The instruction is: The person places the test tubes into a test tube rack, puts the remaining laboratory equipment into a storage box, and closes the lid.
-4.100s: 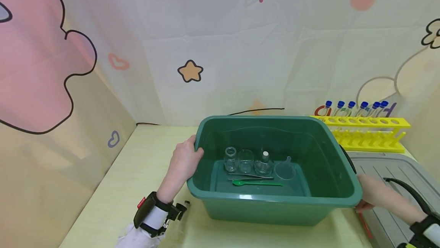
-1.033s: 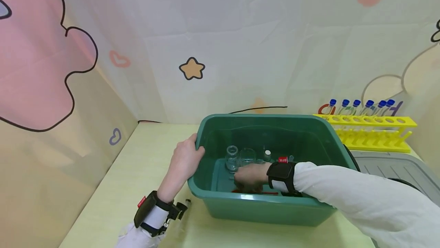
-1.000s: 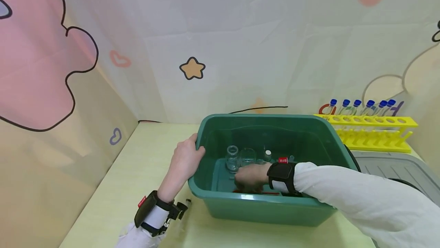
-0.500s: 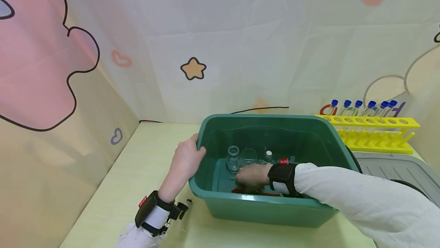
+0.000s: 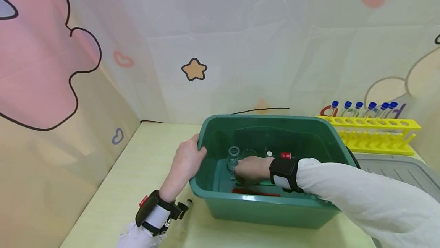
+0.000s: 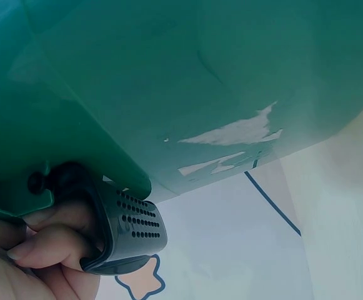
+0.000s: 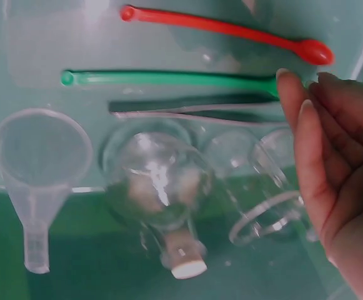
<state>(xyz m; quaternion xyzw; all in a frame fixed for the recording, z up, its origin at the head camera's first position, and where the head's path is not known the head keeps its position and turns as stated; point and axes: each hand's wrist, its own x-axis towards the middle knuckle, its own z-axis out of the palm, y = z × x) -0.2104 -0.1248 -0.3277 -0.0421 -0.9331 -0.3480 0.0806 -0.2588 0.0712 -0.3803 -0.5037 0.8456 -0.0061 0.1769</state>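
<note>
In the head view my left hand (image 5: pixel 187 156) holds the left end of a green plastic tub (image 5: pixel 261 211). The left wrist view shows its fingers curled through a black and grey handle (image 6: pixel 140 228). My right hand (image 5: pixel 252 169) is inside the tub. In the right wrist view its bent fingers are apart, over the bowl end of a green plastic spoon (image 7: pixel 169 78), with nothing gripped. A red spoon (image 7: pixel 225 26) lies parallel beside it. Metal tweezers (image 7: pixel 193 114), a stoppered round flask (image 7: pixel 159 181), a funnel (image 7: pixel 40 150) and clear glassware (image 7: pixel 265 215) lie alongside.
A yellow rack (image 5: pixel 378 148) with several blue-capped test tubes stands behind the tub on the right. A grey lid (image 5: pixel 385 164) lies right of the tub. A printed cloth (image 5: pixel 233 68) hangs behind the pale table (image 5: pixel 137 179).
My right hand went from the tub's right end into it with the red spoon. Now that spoon lies near the front wall, and the hand has shifted back to the green spoon. Left hand unchanged.
</note>
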